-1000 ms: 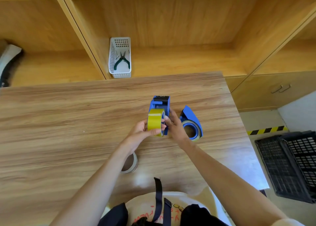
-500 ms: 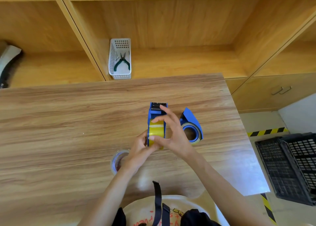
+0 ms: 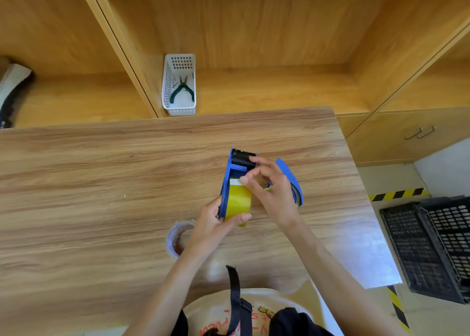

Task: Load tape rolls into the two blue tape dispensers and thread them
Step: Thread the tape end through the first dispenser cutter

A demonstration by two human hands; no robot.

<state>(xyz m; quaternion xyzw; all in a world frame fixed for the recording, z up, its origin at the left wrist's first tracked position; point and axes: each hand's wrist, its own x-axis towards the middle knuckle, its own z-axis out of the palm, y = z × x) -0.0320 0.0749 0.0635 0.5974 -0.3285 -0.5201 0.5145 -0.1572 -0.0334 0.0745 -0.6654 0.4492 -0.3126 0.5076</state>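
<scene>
A blue tape dispenser [image 3: 230, 169] lies on the wooden table [image 3: 101, 183], its black roller and toothed blade pointing away from me. A yellow tape roll [image 3: 239, 201] sits inside it, with a white tab at the tape's free end. My left hand [image 3: 213, 224] grips the dispenser's near end, thumb pressed on the roll. My right hand [image 3: 272, 191] pinches the white tab between thumb and forefinger. The second blue dispenser [image 3: 292, 180] lies just right, mostly hidden behind my right hand. A clear tape roll [image 3: 175, 236] rests on the table by my left wrist.
A white slotted basket [image 3: 178, 107] with green-handled pliers [image 3: 181, 91] stands on the shelf behind the table. Black plastic crates [image 3: 432, 244] sit on the floor at the right, beyond the table's right edge. A black-and-white object [image 3: 12, 86] lies on the far-left shelf.
The yellow roll went from being held beside the dispenser into its cradle. My right hand moved from the dispenser's side to the top of the roll and now pinches the tape's end.
</scene>
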